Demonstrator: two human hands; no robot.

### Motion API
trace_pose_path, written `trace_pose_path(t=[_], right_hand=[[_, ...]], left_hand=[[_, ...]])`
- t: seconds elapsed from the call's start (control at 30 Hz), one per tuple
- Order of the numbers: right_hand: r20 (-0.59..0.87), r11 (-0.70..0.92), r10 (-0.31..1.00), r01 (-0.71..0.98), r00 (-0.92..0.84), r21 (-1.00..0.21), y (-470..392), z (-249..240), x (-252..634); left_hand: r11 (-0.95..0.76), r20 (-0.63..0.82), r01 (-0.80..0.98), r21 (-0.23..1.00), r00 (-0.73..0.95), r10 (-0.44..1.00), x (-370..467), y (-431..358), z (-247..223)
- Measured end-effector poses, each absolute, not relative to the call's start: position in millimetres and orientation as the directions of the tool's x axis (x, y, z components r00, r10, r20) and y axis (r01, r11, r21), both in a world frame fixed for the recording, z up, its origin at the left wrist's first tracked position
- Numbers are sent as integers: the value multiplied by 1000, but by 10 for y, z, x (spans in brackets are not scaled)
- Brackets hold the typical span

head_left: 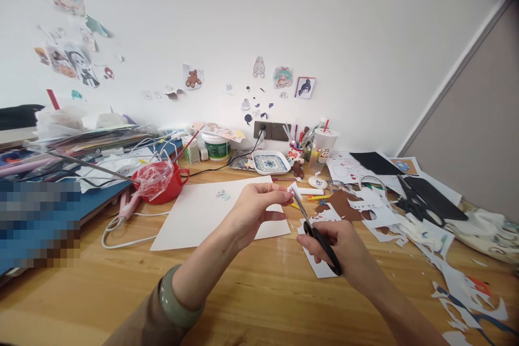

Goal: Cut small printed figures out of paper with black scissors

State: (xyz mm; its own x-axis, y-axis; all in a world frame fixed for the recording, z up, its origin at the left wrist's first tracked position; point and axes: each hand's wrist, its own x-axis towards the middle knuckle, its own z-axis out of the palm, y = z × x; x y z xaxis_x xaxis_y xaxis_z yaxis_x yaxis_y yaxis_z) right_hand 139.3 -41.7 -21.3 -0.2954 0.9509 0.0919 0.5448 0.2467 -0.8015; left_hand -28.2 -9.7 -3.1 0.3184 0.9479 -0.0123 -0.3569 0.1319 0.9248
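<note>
Now your left hand (253, 208) pinches a small paper piece (295, 190) above the desk (259, 292) | your right hand (338, 243) grips scissors (314, 230), blades at its edge | bare wood nearest you, scraps (458, 286) crowd right.

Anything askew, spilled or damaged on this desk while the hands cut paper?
Cut paper scraps lie strewn across the desk's right side, some hanging over the edge. Otherwise nothing stands out: the right hand works scissors on a small paper piece held by the left hand.

Home craft desk (259, 303), paper cutouts (466, 292), wall stickers (283, 77)
</note>
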Motion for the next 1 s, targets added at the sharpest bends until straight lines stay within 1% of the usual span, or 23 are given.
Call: trace_pose_path(t=[0.37, 0.6, 1.0], right_hand=[[99, 263, 948, 569, -302, -779, -402, -237, 1415], [104, 269, 948, 580, -301, -769, -414, -221, 1401], [101, 268, 949, 598, -299, -755, -394, -236, 1407]], left_hand=[[112, 12, -364, 925, 322, 947, -294, -102, -15], [115, -4, -319, 941, 327, 945, -267, -106, -35], [112, 4, -337, 935, 324, 946, -283, -93, -40]])
